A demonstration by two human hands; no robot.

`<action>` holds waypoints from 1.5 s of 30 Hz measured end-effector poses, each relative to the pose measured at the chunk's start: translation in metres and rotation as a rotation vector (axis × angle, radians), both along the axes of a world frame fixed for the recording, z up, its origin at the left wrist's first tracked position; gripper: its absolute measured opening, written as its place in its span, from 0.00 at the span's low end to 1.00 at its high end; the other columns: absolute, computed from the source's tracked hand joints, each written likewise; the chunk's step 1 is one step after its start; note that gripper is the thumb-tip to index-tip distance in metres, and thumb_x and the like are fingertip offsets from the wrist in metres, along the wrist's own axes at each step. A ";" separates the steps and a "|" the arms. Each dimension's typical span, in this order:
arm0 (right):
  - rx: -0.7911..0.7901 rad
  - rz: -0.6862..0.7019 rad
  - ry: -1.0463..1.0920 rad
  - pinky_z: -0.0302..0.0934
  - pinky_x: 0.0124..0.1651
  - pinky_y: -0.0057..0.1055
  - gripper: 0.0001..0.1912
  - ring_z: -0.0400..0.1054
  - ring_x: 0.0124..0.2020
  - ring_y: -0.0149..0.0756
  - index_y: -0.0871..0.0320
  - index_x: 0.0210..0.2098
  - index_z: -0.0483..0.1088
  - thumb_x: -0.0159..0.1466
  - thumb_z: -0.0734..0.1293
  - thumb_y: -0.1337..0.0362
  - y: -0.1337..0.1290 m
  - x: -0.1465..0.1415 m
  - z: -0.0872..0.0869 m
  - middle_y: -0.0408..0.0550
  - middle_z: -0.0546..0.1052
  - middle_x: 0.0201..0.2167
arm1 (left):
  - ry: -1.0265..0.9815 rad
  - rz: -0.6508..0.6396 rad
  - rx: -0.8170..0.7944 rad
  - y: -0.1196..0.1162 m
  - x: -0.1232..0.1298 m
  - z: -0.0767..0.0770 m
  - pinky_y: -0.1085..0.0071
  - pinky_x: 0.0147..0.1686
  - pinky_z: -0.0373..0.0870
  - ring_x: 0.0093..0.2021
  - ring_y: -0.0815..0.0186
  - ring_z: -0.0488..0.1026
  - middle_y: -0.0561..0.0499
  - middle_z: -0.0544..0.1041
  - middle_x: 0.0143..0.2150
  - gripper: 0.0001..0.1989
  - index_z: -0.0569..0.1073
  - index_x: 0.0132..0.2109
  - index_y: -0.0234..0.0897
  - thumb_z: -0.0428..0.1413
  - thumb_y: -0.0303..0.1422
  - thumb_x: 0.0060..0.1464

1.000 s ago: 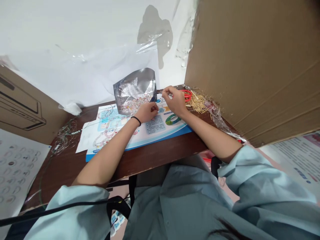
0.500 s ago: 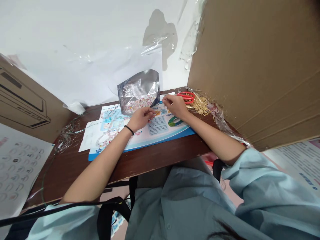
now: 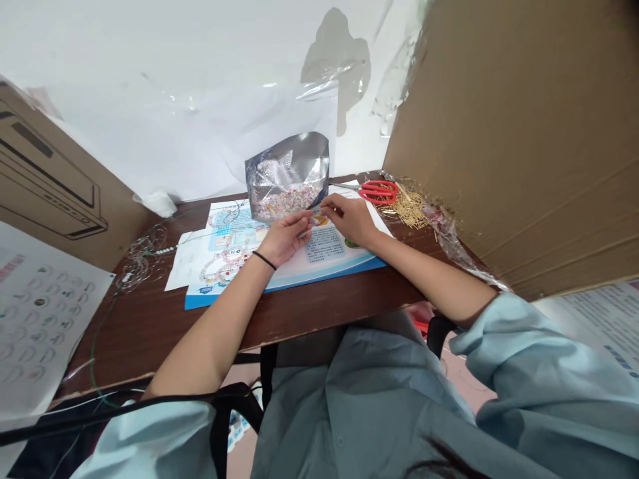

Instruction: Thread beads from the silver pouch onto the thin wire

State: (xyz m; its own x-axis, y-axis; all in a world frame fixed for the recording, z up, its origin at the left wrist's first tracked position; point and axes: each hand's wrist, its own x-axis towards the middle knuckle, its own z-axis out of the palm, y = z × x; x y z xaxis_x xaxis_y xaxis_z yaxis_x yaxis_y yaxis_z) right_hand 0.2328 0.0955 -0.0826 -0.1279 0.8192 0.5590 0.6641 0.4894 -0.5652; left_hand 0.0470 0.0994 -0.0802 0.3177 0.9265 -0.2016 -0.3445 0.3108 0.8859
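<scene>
Two bare hands, the left hand (image 3: 284,239) and the right hand (image 3: 349,221), meet over a blue-edged printed paper card (image 3: 324,245) on a dark brown wooden table (image 3: 150,332). Both are partly closed, with the fingers curled and the fingertips drawn together, almost touching each other. Anything fine between them is too small to tell. The left hand turns palm up and wears a thin black wristband (image 3: 264,260), and the right hand curves palm down.

At 11 o'clock from the hands, just beside the left fingertips, a silver foil pouch (image 3: 288,174) stands upright and open at the card's far edge, with tiny pink and white beads (image 3: 287,203) heaped inside. At 2 o'clock, red-handled steel scissors (image 3: 378,191) lie at the card's far corner, next to a loose pile of thin gold pins (image 3: 408,207) on crumpled clear plastic wrap (image 3: 446,237). At 9 o'clock, a tangled coil of clear thread (image 3: 144,259) strung with white beads rests on the table. A large brown cardboard sheet (image 3: 509,146) rises at 3 o'clock, a cardboard box (image 3: 50,179) leans at 10 o'clock, and a printed sheet (image 3: 44,313) lies at 8 o'clock
</scene>
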 end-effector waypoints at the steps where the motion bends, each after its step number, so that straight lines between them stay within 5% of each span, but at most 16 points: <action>1: 0.005 0.002 -0.004 0.56 0.36 0.31 0.04 0.64 0.28 0.32 0.55 0.37 0.72 0.66 0.64 0.64 -0.001 0.000 0.001 0.42 0.76 0.28 | -0.001 -0.001 0.005 0.000 0.000 -0.001 0.78 0.34 0.72 0.31 0.75 0.71 0.52 0.76 0.30 0.07 0.81 0.38 0.34 0.61 0.20 0.53; 15: 0.224 0.129 -0.013 0.59 0.48 0.39 0.08 0.63 0.41 0.39 0.53 0.34 0.64 0.70 0.59 0.65 0.001 -0.009 -0.011 0.47 0.72 0.35 | 0.105 -0.022 0.093 -0.005 0.006 0.001 0.76 0.36 0.70 0.29 0.77 0.69 0.54 0.74 0.30 0.05 0.74 0.36 0.34 0.63 0.27 0.54; 24: 0.328 0.151 0.024 0.62 0.44 0.37 0.10 0.64 0.39 0.39 0.53 0.33 0.63 0.72 0.58 0.62 -0.001 -0.012 -0.014 0.48 0.71 0.34 | 0.113 -0.021 0.107 -0.006 0.008 0.002 0.75 0.36 0.69 0.29 0.77 0.68 0.54 0.74 0.30 0.08 0.74 0.34 0.33 0.66 0.31 0.53; 45: 0.244 0.092 0.004 0.60 0.48 0.40 0.09 0.64 0.41 0.40 0.53 0.35 0.64 0.71 0.57 0.63 -0.003 -0.011 -0.012 0.49 0.71 0.35 | 0.116 -0.024 0.123 -0.005 0.007 0.001 0.77 0.34 0.68 0.29 0.77 0.67 0.53 0.74 0.30 0.09 0.74 0.34 0.34 0.66 0.33 0.53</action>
